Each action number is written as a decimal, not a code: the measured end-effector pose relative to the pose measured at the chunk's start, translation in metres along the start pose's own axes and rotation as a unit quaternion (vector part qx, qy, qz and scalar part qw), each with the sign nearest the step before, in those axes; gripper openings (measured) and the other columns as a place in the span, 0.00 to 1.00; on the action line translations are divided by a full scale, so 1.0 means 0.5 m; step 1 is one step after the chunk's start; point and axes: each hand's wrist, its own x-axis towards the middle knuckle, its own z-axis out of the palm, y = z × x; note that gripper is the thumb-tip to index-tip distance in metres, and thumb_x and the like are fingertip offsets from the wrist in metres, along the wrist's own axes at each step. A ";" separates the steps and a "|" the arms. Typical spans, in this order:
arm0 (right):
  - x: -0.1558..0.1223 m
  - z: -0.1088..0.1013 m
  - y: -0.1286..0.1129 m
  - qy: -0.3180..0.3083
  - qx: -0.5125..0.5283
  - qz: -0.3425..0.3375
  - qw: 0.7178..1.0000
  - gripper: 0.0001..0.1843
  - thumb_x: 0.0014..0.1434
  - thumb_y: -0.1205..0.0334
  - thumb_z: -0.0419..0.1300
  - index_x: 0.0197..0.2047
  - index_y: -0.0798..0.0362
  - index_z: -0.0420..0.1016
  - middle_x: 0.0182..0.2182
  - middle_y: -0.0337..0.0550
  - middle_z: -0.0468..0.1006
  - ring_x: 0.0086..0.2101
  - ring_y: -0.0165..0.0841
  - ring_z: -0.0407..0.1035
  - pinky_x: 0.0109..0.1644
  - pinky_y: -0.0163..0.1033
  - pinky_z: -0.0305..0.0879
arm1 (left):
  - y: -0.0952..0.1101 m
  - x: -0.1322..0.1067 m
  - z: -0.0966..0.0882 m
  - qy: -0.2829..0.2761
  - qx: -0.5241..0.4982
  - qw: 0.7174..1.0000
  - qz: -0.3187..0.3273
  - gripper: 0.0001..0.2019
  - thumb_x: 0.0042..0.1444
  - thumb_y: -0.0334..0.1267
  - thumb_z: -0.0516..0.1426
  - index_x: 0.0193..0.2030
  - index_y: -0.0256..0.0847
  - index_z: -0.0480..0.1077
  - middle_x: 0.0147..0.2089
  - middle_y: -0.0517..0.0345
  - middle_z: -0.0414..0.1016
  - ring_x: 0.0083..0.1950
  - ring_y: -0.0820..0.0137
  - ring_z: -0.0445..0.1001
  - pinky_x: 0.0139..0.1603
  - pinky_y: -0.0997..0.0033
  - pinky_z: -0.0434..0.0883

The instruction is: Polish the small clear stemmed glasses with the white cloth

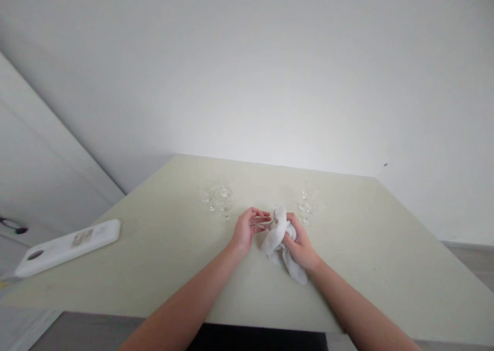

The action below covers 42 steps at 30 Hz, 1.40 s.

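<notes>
My left hand (244, 231) is closed around a clear stemmed glass (261, 224), which lies tilted on its side above the table. My right hand (303, 245) grips a white cloth (276, 235) bunched against the glass's right end. That end is hidden under the cloth, and folds of the cloth hang down toward the table. Behind my left hand stands a cluster of clear stemmed glasses (223, 192). A second group of clear glasses (306, 205) stands beyond my right hand; their outlines are faint, so I cannot tell how many there are.
The pale table (162, 258) meets a white wall (285, 83) at its back edge. At the left edge lies a long white board (69, 248) with a dark oval hole and a label. Grey floor (471, 263) shows at the right.
</notes>
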 end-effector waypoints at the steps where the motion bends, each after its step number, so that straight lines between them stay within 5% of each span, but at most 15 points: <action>1: 0.000 0.000 0.000 0.000 0.002 0.004 1.000 0.12 0.60 0.60 0.55 0.47 0.50 0.65 0.41 0.41 0.70 0.42 0.36 0.65 0.49 0.40 0.60 | 0.000 0.000 0.000 0.001 -0.003 1.000 0.000 0.09 0.47 0.41 0.55 0.27 0.37 0.67 0.37 0.52 0.78 0.39 0.62 0.78 0.33 0.67 0.73; 17: -0.004 0.002 0.010 0.005 0.012 0.054 0.998 0.14 0.59 0.56 0.57 0.47 0.49 0.65 0.38 0.40 0.72 0.38 0.36 0.67 0.45 0.40 0.63 | 0.002 -0.007 0.005 0.019 0.002 1.000 0.007 0.08 0.47 0.41 0.54 0.26 0.38 0.68 0.30 0.55 0.75 0.27 0.70 0.72 0.31 0.69 0.72; 42: -0.006 0.001 0.020 0.005 0.008 0.075 0.997 0.16 0.59 0.52 0.58 0.47 0.49 0.65 0.38 0.39 0.72 0.37 0.35 0.67 0.43 0.38 0.63 | 0.001 -0.008 0.007 0.046 -0.001 0.999 0.021 0.08 0.45 0.40 0.55 0.25 0.37 0.68 0.26 0.59 0.69 0.26 0.73 0.68 0.27 0.74 0.70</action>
